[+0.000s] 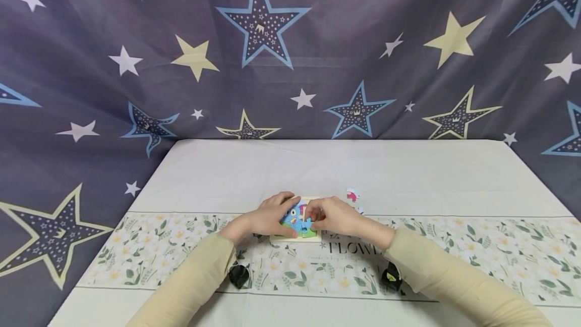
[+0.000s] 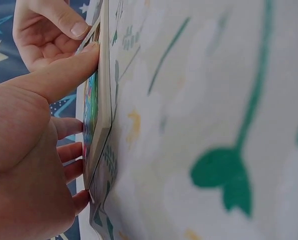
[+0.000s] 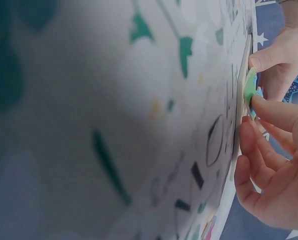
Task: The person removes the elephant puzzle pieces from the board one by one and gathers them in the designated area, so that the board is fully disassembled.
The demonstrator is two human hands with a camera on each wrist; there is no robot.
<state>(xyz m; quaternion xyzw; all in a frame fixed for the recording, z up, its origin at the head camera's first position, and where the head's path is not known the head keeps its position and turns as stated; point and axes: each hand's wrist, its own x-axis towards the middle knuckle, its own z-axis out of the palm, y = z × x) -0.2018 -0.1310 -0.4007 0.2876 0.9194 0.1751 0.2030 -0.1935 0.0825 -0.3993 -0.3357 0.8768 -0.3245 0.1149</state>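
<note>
A small jigsaw puzzle with a blue cartoon figure (image 1: 292,218) lies in a pale wooden tray (image 1: 283,239) on the table. My left hand (image 1: 268,216) rests over its left side; the thumb presses near the front edge and the fairly straight fingers touch the far part. In the left wrist view the tray (image 2: 105,100) shows edge-on beneath that thumb. From the right, my right hand (image 1: 336,214) pinches a green and blue puzzle piece (image 3: 250,86) between thumb and fingers. That piece is tilted over the puzzle's lower right part.
A loose pink and light-blue puzzle piece (image 1: 352,194) lies behind the right hand. Another piece (image 1: 360,210) is partly covered by that hand. The white tablecloth (image 1: 254,170) carries a floral band with printed lettering. A star-patterned curtain (image 1: 308,74) hangs behind the table.
</note>
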